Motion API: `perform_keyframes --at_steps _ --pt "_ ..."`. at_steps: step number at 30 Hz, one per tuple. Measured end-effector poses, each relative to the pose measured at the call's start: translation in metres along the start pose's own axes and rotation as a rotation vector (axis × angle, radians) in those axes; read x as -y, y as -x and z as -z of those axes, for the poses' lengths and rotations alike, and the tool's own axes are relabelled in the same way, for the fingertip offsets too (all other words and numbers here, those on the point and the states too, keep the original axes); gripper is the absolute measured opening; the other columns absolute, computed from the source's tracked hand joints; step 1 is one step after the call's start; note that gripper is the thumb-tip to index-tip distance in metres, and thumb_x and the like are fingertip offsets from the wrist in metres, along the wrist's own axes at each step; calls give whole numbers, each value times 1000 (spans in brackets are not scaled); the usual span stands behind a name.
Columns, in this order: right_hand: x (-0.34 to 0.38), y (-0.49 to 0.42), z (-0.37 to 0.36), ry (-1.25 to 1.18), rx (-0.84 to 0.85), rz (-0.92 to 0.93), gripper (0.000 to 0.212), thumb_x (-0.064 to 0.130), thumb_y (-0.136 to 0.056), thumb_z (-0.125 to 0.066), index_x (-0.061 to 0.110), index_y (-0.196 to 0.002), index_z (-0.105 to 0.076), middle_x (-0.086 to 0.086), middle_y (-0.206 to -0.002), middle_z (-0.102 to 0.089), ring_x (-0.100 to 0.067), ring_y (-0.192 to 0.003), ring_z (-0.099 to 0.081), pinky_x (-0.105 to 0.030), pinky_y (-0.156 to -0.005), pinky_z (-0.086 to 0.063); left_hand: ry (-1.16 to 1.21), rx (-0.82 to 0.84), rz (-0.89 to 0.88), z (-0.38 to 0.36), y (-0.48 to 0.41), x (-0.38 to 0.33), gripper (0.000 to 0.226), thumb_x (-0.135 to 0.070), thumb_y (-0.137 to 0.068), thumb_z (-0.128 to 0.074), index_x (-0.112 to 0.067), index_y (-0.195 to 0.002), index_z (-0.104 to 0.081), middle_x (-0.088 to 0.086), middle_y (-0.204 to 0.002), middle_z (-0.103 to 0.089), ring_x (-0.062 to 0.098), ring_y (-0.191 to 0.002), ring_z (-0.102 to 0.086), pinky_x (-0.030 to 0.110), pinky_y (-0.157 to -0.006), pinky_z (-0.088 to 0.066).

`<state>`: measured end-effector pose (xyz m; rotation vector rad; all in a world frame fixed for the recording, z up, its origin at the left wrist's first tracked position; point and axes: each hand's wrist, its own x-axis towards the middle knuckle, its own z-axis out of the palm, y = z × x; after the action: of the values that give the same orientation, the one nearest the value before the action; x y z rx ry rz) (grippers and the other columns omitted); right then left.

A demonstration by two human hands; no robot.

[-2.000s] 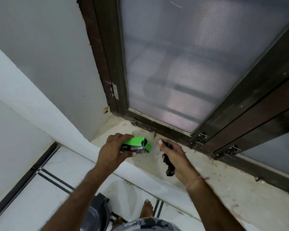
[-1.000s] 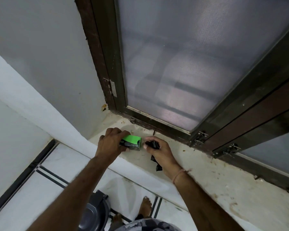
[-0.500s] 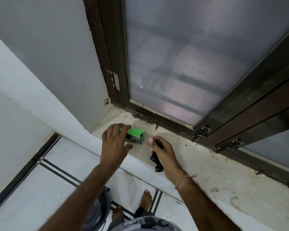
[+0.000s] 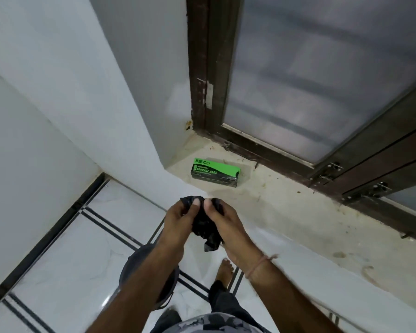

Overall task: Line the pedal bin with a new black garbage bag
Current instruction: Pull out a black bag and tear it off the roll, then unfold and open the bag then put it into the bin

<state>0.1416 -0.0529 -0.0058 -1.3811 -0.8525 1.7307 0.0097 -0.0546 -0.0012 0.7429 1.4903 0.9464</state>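
Right now my left hand [image 4: 181, 218] and my right hand [image 4: 222, 222] are both pinched closed on the black garbage bag [image 4: 205, 228], thumbs side by side on its top edge, the rest hanging crumpled between my palms. The pedal bin [image 4: 149, 272] stands on the floor directly below my left forearm, mostly hidden by it, so I cannot tell whether its lid is up. The green box of bags [image 4: 215, 173] lies on the window ledge [image 4: 286, 212], well apart from my hands.

I judge the step is opening the bag. To do it well I should rub the 2 layers of film against each other between thumb and fingertip until they slide, then draw my hands apart to find the mouth, not the sealed end.

The film is thin, limp and creased, likely clingy. The box is flat-sided card; the ledge is rough, stained stone; the floor tiles [image 4: 77, 255] are glossy white with dark lines
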Motion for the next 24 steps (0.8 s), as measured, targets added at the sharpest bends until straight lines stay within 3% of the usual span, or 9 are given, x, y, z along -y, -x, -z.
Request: perform_keyframes --at_steps 3,5,7,8,11,14,17,20,24 --pt "-13 13 -26 84 -32 30 35 26 -103 -66 -6 -114 -69 -14 -91 -72 -25 -81 -70 -28 -65 -56 41 -58 39 46 5 6 28 -20 -108 -55 4 -111 -68 19 -81 -66 27 -68 -56 29 -52 -43" --pt "-22 19 -47 162 -70 40 40 23 -100 -70 -16 -104 -62 -17 -84 -64 -24 -78 -64 -29 -66 -53 100 -81 80 76 8 13 32 -15 -110 -50 14 -116 -60 26 -91 -66 35 -79 -58 38 -64 -50" --pt "-32 25 -74 191 -91 64 36 22 -99 -72 -14 -101 -65 -17 -85 -66 -24 -80 -65 -34 -72 -54 210 -80 129 111 12 22 37 -19 -111 -46 15 -123 -56 33 -108 -69 44 -96 -66 56 -87 -57" --pt "-38 28 -86 194 -103 75 34 21 -99 -72 -13 -100 -66 -17 -86 -68 -24 -81 -66 -35 -73 -54 246 -65 155 128 14 26 39 -25 -111 -47 11 -123 -58 32 -114 -70 44 -103 -69 60 -92 -58" --pt "-59 42 -122 191 -161 89 34 20 -99 -71 -13 -98 -64 -11 -76 -63 -18 -64 -60 -27 -53 -49 154 75 116 193 24 38 41 -40 -99 -68 0 -111 -71 18 -104 -79 33 -96 -78 37 -71 -64" --pt "-95 73 -179 150 -216 73 23 15 -99 -71 -7 -104 -70 -4 -73 -69 -13 -56 -62 -22 -40 -47 -50 125 28 277 39 57 29 -32 -91 -79 -5 -102 -79 11 -90 -82 28 -84 -80 29 -63 -61" --pt "-122 111 -244 99 -270 73 23 13 -96 -75 -9 -101 -72 -5 -74 -70 -9 -57 -65 -16 -44 -49 -54 89 32 358 62 62 29 -34 -90 -79 -5 -90 -76 6 -76 -80 22 -70 -78 29 -56 -61" --pt "-132 138 -279 181 -298 94 23 14 -93 -78 -8 -94 -73 -4 -75 -70 -12 -67 -64 -15 -58 -51 30 35 61 416 83 59 31 -38 -89 -80 -7 -90 -75 11 -81 -81 26 -71 -79 35 -58 -63" --pt "-137 164 -312 188 -295 130 10 7 -92 -77 -1 -98 -76 -7 -89 -72 -16 -85 -67 -18 -74 -56 58 10 36 466 105 62 27 -38 -89 -80 -11 -85 -75 8 -77 -81 29 -75 -80 31 -55 -61"
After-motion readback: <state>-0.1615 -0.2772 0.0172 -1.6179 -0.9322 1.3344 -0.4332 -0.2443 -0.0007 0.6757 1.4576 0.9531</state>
